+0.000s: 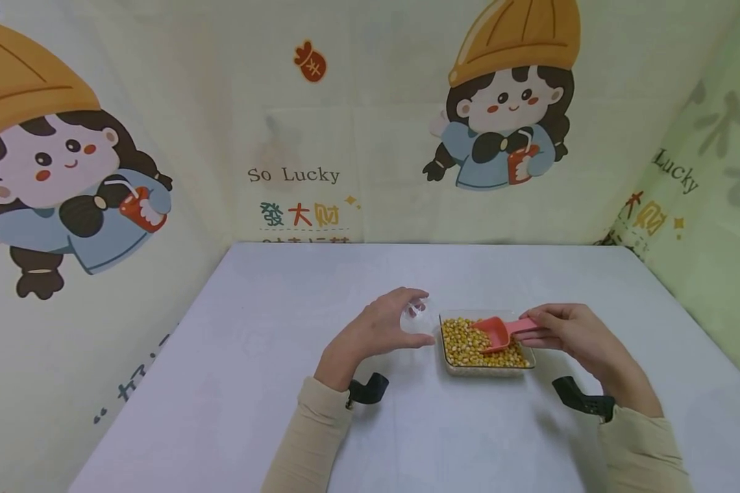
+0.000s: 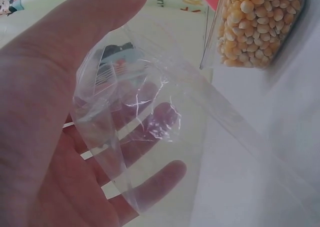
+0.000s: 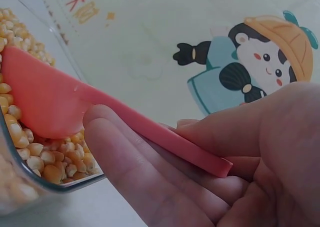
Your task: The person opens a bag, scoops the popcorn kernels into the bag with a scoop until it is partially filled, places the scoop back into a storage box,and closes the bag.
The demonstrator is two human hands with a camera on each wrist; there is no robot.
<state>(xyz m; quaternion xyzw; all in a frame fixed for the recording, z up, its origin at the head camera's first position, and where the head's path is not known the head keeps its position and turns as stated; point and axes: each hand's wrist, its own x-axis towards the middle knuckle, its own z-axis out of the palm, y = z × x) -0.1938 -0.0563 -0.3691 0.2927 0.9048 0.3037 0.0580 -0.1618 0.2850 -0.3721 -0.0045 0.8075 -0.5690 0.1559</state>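
Observation:
My left hand holds a clear plastic bag, thumb and fingers curved widely around its mouth. Through the film, several fingers show in the left wrist view. Just right of the bag sits a clear rectangular container filled with yellow corn kernels. My right hand pinches the handle of a pink scoop between thumb and fingers. The scoop's bowl rests among the kernels, tilted, with its front edge down in them.
A white table carries everything. Behind it and along both sides stands a pale printed cloth with cartoon figures and lettering. Black wrist cameras are strapped near both beige sleeves.

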